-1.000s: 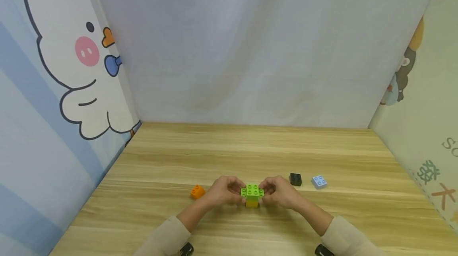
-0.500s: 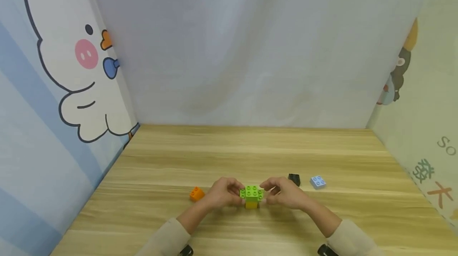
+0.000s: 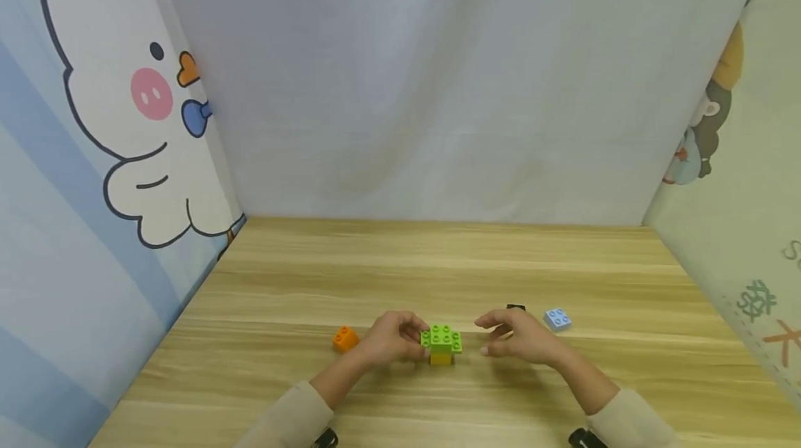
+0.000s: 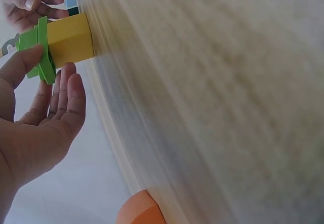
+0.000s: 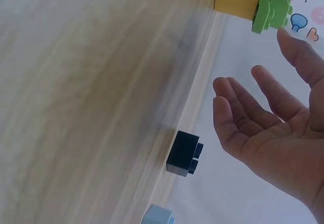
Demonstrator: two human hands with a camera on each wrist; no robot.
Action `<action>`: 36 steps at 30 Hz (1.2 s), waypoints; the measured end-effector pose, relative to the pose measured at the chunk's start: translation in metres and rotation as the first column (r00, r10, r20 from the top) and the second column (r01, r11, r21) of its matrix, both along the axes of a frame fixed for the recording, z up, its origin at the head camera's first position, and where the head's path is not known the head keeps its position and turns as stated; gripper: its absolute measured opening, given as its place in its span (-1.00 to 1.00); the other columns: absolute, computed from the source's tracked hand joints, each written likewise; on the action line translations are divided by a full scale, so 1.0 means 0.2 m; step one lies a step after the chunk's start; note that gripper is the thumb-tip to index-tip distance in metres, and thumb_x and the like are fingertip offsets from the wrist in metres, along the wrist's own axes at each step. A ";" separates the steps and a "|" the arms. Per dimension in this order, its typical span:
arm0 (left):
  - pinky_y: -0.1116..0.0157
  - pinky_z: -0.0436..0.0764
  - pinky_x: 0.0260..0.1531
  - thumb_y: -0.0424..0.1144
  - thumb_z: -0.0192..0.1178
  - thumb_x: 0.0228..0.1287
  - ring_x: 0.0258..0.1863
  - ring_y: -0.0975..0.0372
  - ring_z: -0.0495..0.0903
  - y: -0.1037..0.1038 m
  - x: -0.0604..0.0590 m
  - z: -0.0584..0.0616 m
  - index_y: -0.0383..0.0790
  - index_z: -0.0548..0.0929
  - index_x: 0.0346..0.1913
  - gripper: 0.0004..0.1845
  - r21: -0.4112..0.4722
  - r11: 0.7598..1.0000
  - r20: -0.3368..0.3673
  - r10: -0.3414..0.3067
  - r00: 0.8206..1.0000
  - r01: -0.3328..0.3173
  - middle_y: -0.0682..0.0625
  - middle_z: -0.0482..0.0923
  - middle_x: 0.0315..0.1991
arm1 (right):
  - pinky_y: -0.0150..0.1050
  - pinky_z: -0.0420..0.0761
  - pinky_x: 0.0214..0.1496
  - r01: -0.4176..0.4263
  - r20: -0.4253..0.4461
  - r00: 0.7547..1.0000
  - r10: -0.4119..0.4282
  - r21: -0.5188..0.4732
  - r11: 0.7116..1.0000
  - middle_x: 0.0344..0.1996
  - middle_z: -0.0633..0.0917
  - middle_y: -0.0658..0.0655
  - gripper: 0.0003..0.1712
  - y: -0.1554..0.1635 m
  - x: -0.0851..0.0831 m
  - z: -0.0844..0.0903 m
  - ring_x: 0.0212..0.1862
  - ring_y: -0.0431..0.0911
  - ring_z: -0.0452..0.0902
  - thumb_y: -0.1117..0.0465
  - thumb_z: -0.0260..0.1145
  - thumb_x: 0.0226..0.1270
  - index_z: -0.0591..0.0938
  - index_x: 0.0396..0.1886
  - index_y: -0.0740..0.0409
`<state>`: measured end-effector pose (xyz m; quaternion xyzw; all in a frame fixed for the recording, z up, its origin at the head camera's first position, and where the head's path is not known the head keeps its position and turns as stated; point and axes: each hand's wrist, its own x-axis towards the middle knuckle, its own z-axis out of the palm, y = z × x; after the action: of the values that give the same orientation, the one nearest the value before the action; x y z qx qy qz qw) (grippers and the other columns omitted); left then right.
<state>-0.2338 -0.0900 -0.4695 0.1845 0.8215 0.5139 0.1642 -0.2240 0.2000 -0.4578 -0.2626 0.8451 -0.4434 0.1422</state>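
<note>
A stack of toy building blocks stands on the table, with a yellow block (image 4: 70, 39) at the bottom. On it lies a wider green plate (image 4: 44, 51), topped by a smaller green block (image 3: 441, 339). My left hand (image 3: 392, 338) pinches the green pieces from the left, thumb on one side and index finger at the plate's edge. My right hand (image 3: 519, 337) is apart from the stack on its right, fingers loosely bent and holding nothing. Behind it a black block (image 5: 183, 153) is mostly hidden in the head view.
An orange block (image 3: 345, 339) lies left of my left hand, near the wrist. Right of my right hand sits a light blue block (image 3: 557, 318). A pale curtain (image 3: 438, 86) hangs along the table's far edge, and printed cloths bound both sides.
My right hand has let go of the stack's right side and moved away to the right, covering most of the black block. The left hand has kept its place.
</note>
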 end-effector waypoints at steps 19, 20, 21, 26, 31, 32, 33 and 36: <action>0.36 0.61 -0.24 -0.50 0.47 0.10 -0.28 0.24 0.58 0.01 0.00 0.01 -0.44 0.67 -0.01 -0.64 -0.004 1.000 0.005 0.013 1.000 -0.013 -0.06 0.64 -0.27 | -0.10 0.67 0.02 0.109 -0.040 0.993 -0.108 0.019 0.994 0.16 0.66 0.44 -0.45 0.16 -0.02 0.02 0.09 0.24 0.63 0.22 0.44 0.36 0.59 0.23 0.48; 0.36 0.61 -0.24 -0.50 0.47 0.10 -0.28 0.24 0.58 0.01 0.01 0.01 -0.44 0.67 -0.01 -0.64 -0.004 1.000 0.006 0.015 1.000 -0.015 -0.05 0.64 -0.27 | -0.13 0.67 0.01 0.113 -0.036 0.993 -0.113 0.017 0.993 0.16 0.66 0.43 -0.45 0.17 -0.02 0.02 0.09 0.23 0.63 0.22 0.44 0.37 0.59 0.23 0.48; 0.36 0.61 -0.24 -0.50 0.47 0.10 -0.27 0.24 0.58 0.01 0.01 0.02 -0.44 0.67 -0.01 -0.64 -0.006 1.000 0.006 0.017 1.000 -0.017 -0.05 0.64 -0.27 | -0.14 0.67 0.00 0.119 -0.032 0.992 -0.119 0.015 0.993 0.16 0.66 0.43 -0.45 0.18 -0.03 0.02 0.08 0.22 0.63 0.23 0.44 0.37 0.58 0.24 0.48; 0.35 0.60 -0.24 -0.50 0.47 0.11 -0.27 0.24 0.57 0.01 0.02 0.02 -0.44 0.66 -0.01 -0.64 -0.001 1.000 0.006 0.018 1.000 -0.018 -0.06 0.64 -0.26 | 0.02 0.67 0.03 0.127 -0.069 0.990 -0.125 0.021 0.992 0.14 0.67 0.42 -0.51 0.22 -0.04 0.02 0.08 0.24 0.61 0.30 0.43 0.36 0.60 0.21 0.48; 0.40 0.57 -0.29 -0.50 0.45 0.14 -0.30 0.25 0.55 0.01 0.02 0.01 -0.45 0.65 0.00 -0.65 -0.003 1.000 -0.005 0.010 1.000 -0.010 -0.04 0.62 -0.29 | 0.17 0.65 0.04 0.149 -0.120 0.983 -0.143 0.046 0.988 0.15 0.65 0.45 -0.54 0.26 -0.05 0.01 0.10 0.32 0.59 0.31 0.45 0.33 0.63 0.16 0.45; 0.40 0.57 -0.30 -0.50 0.45 0.14 -0.31 0.25 0.55 0.01 0.02 0.01 -0.46 0.65 0.00 -0.64 -0.002 1.000 -0.013 0.006 1.000 -0.006 -0.04 0.62 -0.29 | 0.17 0.65 0.05 0.164 -0.123 0.980 -0.157 0.050 0.985 0.15 0.64 0.46 -0.53 0.27 -0.06 0.01 0.11 0.33 0.58 0.30 0.45 0.34 0.62 0.17 0.46; 0.40 0.57 -0.31 -0.50 0.45 0.14 -0.31 0.25 0.55 0.01 0.02 0.01 -0.46 0.65 0.00 -0.64 -0.001 1.000 -0.016 0.004 1.000 -0.004 -0.04 0.61 -0.30 | 0.17 0.64 0.06 0.176 -0.124 0.978 -0.169 0.052 0.983 0.15 0.63 0.47 -0.52 0.28 -0.06 0.01 0.12 0.34 0.57 0.29 0.45 0.34 0.61 0.17 0.47; 0.40 0.56 -0.31 -0.50 0.45 0.14 -0.32 0.26 0.54 0.01 0.01 0.01 -0.45 0.65 0.01 -0.64 -0.001 1.000 -0.019 0.004 1.000 -0.004 -0.03 0.61 -0.31 | 0.15 0.65 0.07 0.212 -0.123 0.971 -0.204 0.057 0.976 0.17 0.61 0.50 -0.48 0.30 -0.08 0.02 0.14 0.36 0.55 0.28 0.44 0.36 0.57 0.20 0.50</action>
<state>-0.2309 -0.0884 -0.4682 0.1878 0.8237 0.5120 0.1555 -0.2397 0.2605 -0.4546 -0.1926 0.8898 -0.4102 0.0546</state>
